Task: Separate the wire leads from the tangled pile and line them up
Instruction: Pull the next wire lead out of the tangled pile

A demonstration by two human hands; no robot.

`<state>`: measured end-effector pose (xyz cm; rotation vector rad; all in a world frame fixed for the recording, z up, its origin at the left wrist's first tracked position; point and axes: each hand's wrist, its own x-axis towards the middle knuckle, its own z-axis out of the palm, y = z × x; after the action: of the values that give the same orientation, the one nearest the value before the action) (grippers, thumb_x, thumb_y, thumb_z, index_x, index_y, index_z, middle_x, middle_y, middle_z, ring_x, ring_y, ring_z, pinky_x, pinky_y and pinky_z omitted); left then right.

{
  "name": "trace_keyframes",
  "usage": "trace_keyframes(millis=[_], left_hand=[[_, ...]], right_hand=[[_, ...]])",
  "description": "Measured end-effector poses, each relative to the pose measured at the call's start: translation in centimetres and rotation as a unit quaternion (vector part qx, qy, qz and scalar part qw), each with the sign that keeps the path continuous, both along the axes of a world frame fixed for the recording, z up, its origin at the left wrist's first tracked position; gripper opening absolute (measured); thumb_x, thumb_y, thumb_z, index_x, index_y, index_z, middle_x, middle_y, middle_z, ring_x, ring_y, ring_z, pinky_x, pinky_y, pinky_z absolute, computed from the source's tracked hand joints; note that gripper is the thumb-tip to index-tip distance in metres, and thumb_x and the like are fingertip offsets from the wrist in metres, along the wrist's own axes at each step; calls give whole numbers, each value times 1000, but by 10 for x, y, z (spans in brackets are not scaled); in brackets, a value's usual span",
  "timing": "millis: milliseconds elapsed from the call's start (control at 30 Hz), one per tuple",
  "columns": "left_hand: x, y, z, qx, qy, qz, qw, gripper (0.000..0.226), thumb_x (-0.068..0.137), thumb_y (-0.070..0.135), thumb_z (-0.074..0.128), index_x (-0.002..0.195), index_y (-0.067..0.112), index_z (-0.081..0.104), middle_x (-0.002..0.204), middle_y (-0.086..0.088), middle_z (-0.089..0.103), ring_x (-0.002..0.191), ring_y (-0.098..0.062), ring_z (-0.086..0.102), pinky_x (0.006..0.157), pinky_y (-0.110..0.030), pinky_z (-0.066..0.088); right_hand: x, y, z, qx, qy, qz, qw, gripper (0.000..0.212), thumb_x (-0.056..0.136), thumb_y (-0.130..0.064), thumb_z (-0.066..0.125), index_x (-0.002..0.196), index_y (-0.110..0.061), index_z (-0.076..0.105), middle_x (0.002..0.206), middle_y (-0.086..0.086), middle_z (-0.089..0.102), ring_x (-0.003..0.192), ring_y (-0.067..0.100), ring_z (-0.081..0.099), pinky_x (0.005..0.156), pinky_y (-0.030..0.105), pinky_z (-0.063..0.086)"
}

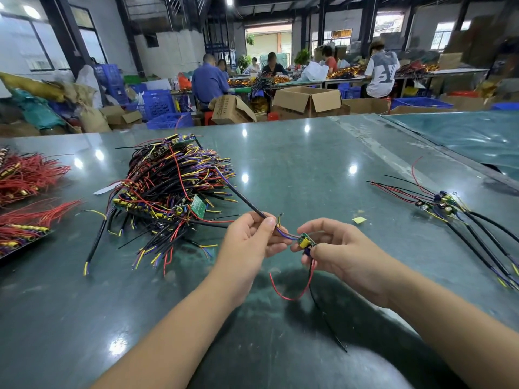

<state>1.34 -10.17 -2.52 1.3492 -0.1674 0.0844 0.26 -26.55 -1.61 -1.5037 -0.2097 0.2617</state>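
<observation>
We hold one wire lead (280, 234) clear of the tangled pile (171, 189), above the near middle of the tabletop (323, 164). Our left hand (250, 240) pinches its thick black cable between thumb and curled fingers just where the coloured strands fan out, and our right hand (334, 248) grips the small green circuit board (306, 240) at the cable's end, fingers curled round it. A red wire (292, 290) and a thin black wire (323, 310) dangle from the board toward the near edge. To do this step well, we judge it best to keep the cable taut between both hands, let the dangling tails hang free so they do not snag, and lay the lead parallel to the sorted leads (460, 217) near the right edge, board ends matched. The pile itself sits left of centre, well apart from that row. Toward the left edge a dark tray (25, 242) carries bundles of red wires (31, 220), with more loose red ones beyond it. Behind the far edge stand open cardboard boxes (306, 101) and blue crates (158, 103); what they hold we cannot tell.
</observation>
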Motion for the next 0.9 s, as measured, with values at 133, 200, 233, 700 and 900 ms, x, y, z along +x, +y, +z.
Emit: trace_keyframes(millis=[133,200,233,700,900], left_hand=[[0,1,1,-30,24,-2,999,9,94,2,52,87,8,53,72,-7,66,61,-11,67,56,-18,53],[1,3,2,-28,34,4,999,9,91,0,55,89,8,54,77,-9,64,63,-11,67,57,-18,53],[1,3,2,-20,38,2,999,10,91,0,55,89,9,54,79,-9,64,63,-9,67,57,-17,52],[-3,5,1,14,115,-46,992,9,93,1,54,88,9,51,73,-9,72,60,-12,68,56,-18,53],[-6,-1,0,20,86,-21,996,18,85,-7,61,82,6,49,71,-16,70,61,-17,69,56,-20,54]], right_hand=[[0,0,0,10,2,12,1000,30,87,17,40,97,-2,60,86,13,68,64,17,58,72,31,47],[-1,-1,-1,9,5,12,1000,29,87,17,40,96,-1,61,84,12,68,64,16,58,70,29,48],[-1,-2,-1,8,5,13,1000,29,86,17,41,94,-1,62,84,12,68,64,16,57,69,28,49],[6,1,-9,-1,1,-14,1000,17,71,0,49,80,-3,63,76,14,65,54,15,49,55,23,42],[5,-1,-2,-62,13,-34,997,63,62,-66,64,83,-7,60,71,3,57,54,16,47,56,27,40]])
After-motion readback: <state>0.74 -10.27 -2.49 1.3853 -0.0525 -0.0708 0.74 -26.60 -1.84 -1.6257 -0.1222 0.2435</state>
